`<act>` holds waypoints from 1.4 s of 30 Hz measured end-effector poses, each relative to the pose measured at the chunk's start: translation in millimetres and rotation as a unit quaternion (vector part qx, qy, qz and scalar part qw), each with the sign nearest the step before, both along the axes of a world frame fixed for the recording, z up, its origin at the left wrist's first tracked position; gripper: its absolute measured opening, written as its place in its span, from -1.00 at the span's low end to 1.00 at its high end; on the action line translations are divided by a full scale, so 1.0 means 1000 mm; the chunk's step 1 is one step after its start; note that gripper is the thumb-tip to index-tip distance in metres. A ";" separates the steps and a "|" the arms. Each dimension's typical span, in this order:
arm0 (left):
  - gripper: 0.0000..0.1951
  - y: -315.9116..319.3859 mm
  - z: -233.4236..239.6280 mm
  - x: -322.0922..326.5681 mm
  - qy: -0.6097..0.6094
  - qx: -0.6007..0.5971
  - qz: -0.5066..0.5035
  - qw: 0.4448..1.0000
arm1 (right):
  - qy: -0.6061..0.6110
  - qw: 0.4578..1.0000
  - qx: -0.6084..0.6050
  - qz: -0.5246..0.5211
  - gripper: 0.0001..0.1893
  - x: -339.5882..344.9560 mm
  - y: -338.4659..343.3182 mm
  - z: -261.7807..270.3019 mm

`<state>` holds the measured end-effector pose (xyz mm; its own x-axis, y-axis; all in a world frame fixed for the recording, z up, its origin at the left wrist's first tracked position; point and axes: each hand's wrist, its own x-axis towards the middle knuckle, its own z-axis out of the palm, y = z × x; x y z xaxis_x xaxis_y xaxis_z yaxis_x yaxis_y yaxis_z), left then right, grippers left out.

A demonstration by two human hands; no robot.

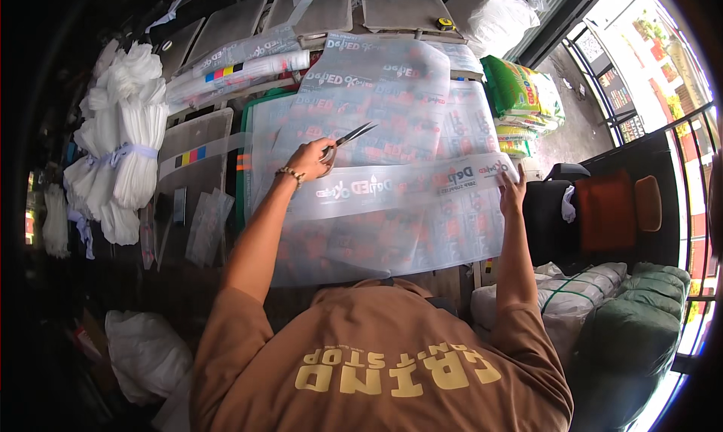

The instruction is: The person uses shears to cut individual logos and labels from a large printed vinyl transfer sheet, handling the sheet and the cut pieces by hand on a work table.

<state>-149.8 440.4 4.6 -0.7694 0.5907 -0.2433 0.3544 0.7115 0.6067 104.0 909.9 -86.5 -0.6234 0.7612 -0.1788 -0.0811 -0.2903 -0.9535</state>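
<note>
My left hand [309, 159], with a beaded bracelet at the wrist, grips the handles of a pair of scissors [353, 133]. Their blades point up and to the right, over the printed sheets. My right hand [512, 188] pinches the right end of a long translucent strip of printed film [404, 184]. This strip stretches leftward in front of me, its left end near my left forearm. Beneath it, large translucent sheets of printed film [361, 107] lie overlapping, bearing mirrored lettering. A green-edged mat [244, 166] shows under their left side.
Rolled film [254, 66] lies beyond the sheets. Grey platens [313, 8] line the back, one carrying a tape measure [445, 24]. White fabric bundles [127, 144] are left; a phone [179, 205] lies nearer. Green sacks [522, 90], a chair [607, 213] and wrapped bales [582, 291] stand right.
</note>
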 end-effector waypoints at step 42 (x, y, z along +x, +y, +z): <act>-0.32 -0.153 -0.065 0.158 -0.177 0.510 0.347 0.767 | 0.009 0.912 -0.279 0.299 -0.48 -0.090 -0.368 -0.019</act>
